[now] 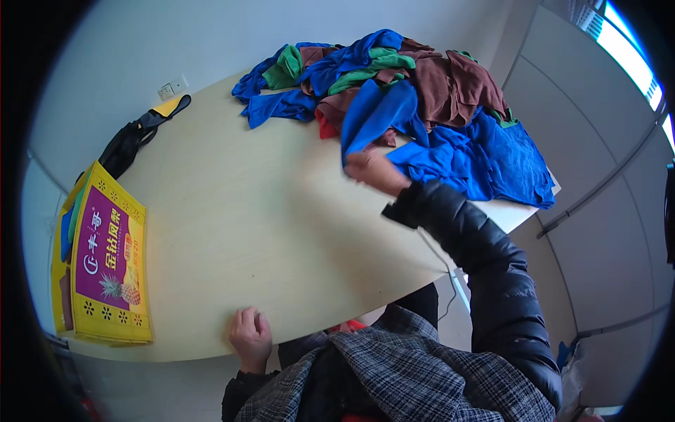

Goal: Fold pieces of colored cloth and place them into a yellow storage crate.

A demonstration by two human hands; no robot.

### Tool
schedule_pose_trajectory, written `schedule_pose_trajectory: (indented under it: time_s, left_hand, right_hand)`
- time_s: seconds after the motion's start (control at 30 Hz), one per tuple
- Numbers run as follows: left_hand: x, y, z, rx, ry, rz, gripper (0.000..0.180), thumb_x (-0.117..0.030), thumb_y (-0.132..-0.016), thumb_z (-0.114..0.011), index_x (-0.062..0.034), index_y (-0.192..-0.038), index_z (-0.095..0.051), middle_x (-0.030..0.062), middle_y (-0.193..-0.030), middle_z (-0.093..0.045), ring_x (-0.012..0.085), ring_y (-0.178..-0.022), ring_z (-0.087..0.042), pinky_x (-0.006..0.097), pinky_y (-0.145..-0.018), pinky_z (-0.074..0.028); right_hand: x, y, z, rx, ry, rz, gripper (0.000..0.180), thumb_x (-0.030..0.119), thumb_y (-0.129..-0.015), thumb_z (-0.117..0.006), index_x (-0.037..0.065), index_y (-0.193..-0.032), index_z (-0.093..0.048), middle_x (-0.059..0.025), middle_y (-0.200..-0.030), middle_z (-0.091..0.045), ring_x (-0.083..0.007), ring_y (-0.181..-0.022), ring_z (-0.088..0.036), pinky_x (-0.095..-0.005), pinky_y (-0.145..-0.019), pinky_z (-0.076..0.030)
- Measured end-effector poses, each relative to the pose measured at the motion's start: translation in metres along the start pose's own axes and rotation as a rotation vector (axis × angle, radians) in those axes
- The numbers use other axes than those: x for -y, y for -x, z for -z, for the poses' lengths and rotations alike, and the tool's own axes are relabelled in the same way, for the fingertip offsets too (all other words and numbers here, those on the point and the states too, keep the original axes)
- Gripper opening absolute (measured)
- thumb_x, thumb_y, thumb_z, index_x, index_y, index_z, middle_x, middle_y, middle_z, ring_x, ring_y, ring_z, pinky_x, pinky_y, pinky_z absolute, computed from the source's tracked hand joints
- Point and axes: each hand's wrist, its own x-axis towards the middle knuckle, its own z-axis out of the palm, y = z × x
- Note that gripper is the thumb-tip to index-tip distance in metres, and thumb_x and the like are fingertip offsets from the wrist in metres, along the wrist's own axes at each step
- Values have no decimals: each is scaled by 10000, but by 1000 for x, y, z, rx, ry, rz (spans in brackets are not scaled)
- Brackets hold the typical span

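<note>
A large heap of crumpled cloths in blue, brown and green [439,84] covers the far right part of the table, with a bit of red showing at its near side. My right hand [376,171] reaches to the heap's near edge, its fingers closed on the lower end of a blue cloth [383,109]. That cloth stretches from the hand up into the pile; the fingertips are slightly blurred. At the table's near edge rests my left hand [250,336], fingers curled in, with nothing visible in it.
A yellow and purple cardboard box [112,260] stands at the left table edge, with blue, green and brown cloth inside. Behind it lies a black bag or strap [126,148] near the wall. A wall socket [173,88] and grey partition panels [576,126] border the pale table [232,232].
</note>
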Motion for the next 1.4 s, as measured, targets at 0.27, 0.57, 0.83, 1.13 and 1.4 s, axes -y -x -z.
schedule_pose_trajectory:
  time_s: [0.27, 0.57, 0.83, 1.13, 1.4]
  left_hand:
    - [-14, 0, 7, 10, 139, -19, 323, -106, -826, -695, -35, -1126, -600, 147, -889, -605, 328, -800, -621, 434, -679, -481]
    - [-18, 26, 13, -42, 376, 48, 245, -32, -848, -664, -10, -1083, -596, 171, -922, -635, 351, -852, -658, 418, -751, -522]
    - [10, 17, 57, -152, 240, -43, 171, 55, -854, -575, -21, -998, -628, 167, -904, -642, 361, -841, -650, 367, -733, -512]
    - [55, -34, 69, 63, -50, -93, 135, -71, -914, -558, -34, -1000, -655, 164, -990, -650, 380, -933, -639, 427, -773, -523]
    - [-1, -166, -73, 264, -117, -296, 172, -200, -895, -637, -64, -999, -624, 147, -1084, -630, 344, -1034, -633, 469, -866, -522]
  right_hand:
    - [189, 123, -145, 432, -793, -34, 129, 125, -922, -612, 19, -848, -617, -56, -685, -618, -122, -651, -595, -302, -640, -501]
    - [232, 151, -164, 236, -878, 25, 114, 144, -912, -656, 35, -879, -651, -87, -742, -658, -167, -680, -636, -322, -655, -517]
    - [160, 161, -81, -344, -70, 52, 151, 122, -868, -712, 51, -997, -676, -111, -905, -670, -265, -811, -664, -335, -706, -534]
    - [93, 151, -56, -296, 546, 132, 220, 134, -803, -719, 74, -1005, -655, -105, -978, -641, -338, -942, -610, -421, -827, -493]
    - [106, 152, -67, -269, 296, 135, 152, 65, -808, -664, 58, -949, -607, -129, -906, -621, -353, -903, -604, -418, -807, -486]
